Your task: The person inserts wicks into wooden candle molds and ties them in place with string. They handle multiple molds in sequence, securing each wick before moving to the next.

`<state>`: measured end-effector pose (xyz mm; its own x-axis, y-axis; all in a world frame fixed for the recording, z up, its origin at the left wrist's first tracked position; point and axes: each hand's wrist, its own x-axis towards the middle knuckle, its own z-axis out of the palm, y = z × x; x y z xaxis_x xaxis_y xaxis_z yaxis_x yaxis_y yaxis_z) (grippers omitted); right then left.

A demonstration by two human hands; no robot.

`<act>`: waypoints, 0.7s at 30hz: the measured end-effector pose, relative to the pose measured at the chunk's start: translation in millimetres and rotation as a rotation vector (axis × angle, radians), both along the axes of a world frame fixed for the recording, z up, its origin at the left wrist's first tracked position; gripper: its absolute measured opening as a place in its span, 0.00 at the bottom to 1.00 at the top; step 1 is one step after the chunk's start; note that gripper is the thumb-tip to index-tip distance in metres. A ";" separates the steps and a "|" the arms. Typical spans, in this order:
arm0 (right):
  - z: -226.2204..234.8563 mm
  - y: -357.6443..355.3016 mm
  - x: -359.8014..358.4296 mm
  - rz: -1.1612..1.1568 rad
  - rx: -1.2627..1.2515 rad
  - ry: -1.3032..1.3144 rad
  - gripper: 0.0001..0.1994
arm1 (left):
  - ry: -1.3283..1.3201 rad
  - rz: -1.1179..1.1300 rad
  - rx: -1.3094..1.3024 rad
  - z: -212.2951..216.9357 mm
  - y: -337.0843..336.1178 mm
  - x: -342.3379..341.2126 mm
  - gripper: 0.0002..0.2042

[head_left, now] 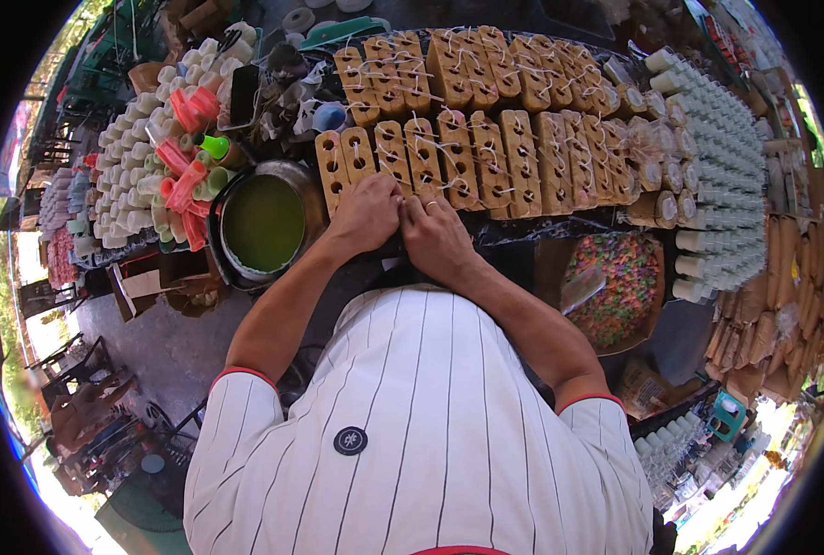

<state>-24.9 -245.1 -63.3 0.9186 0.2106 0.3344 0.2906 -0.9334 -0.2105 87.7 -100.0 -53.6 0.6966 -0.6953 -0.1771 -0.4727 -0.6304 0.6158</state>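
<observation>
Tan blocks [424,157] with round holes stand in two rows, white strings trailing over many of them. At the near edge of the front row, my left hand [368,213] is closed, fingers curled against the lower end of a block. Beside it, almost touching, my right hand [437,236] is closed too, with a ring on one finger. Whatever lies between the fingertips is hidden by the fingers. Left of my left hand sits a metal pot [316,208] of green liquid [264,222].
Pale cylinders [130,176] with red and green ones crowd the left. Rows of white cylinders [722,185] stand on the right. A cardboard box [654,328] of multicoloured bits holds a clear scoop [582,289]. Brown paper bundles [754,324] lie at far right.
</observation>
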 end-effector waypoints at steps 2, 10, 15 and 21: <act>3.0 -0.1 0.5 0.009 0.011 0.012 0.12 | 0.006 -0.031 -0.021 -0.6 4.3 3.9 0.12; 59.2 -11.8 -9.3 -0.243 0.638 0.186 0.12 | 1.330 0.343 -0.828 51.7 33.9 0.8 0.48; 89.4 -11.3 -7.6 -0.152 1.342 0.647 0.08 | 1.337 0.415 -0.812 75.0 24.2 -33.6 0.53; 78.8 -7.0 -12.0 -0.034 1.303 0.686 0.08 | 1.350 0.384 -0.773 66.6 26.5 -53.0 0.55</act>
<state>-37.0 -252.1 15.6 0.9702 0.0845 -0.2269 -0.2290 0.0151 -0.9733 34.6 -73.5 13.1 0.4749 -0.7348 -0.4842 0.7619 0.0680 0.6442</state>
